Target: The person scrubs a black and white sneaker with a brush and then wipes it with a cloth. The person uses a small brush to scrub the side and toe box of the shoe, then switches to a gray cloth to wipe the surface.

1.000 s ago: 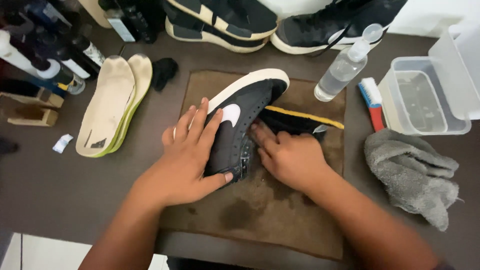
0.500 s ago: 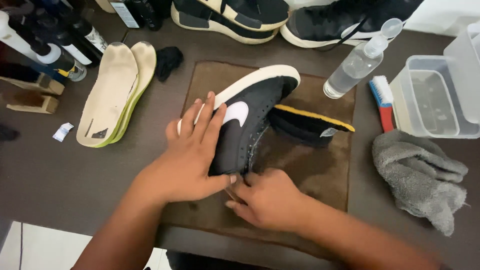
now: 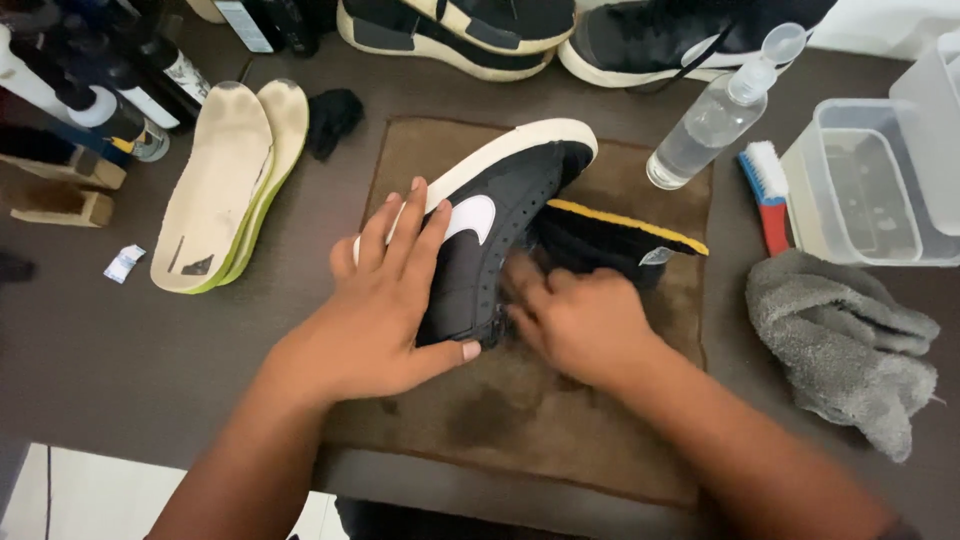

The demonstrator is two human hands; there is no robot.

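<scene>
A black sneaker (image 3: 510,190) with a white sole and a white side mark lies on its side on a brown towel (image 3: 560,430). My left hand (image 3: 385,310) presses on the sneaker's side, fingers spread on top and thumb curled under its edge. My right hand (image 3: 585,320), blurred with motion, has its fingertips against the sneaker's lower edge near the opening. Whether it holds anything is hidden. A black piece with a yellow edge (image 3: 610,235) lies just beyond my right hand.
Two pale insoles (image 3: 225,185) and a black rag (image 3: 333,118) lie at left, with dark bottles (image 3: 110,90) behind. A clear spray bottle (image 3: 715,120), a red-and-blue brush (image 3: 768,195), a clear tub (image 3: 870,190) and a grey cloth (image 3: 845,340) are at right. More sneakers (image 3: 460,30) stand at the back.
My right hand went from the sneaker's side down to its near end by my left thumb, then back up against the side. My left hand stayed on the sneaker.
</scene>
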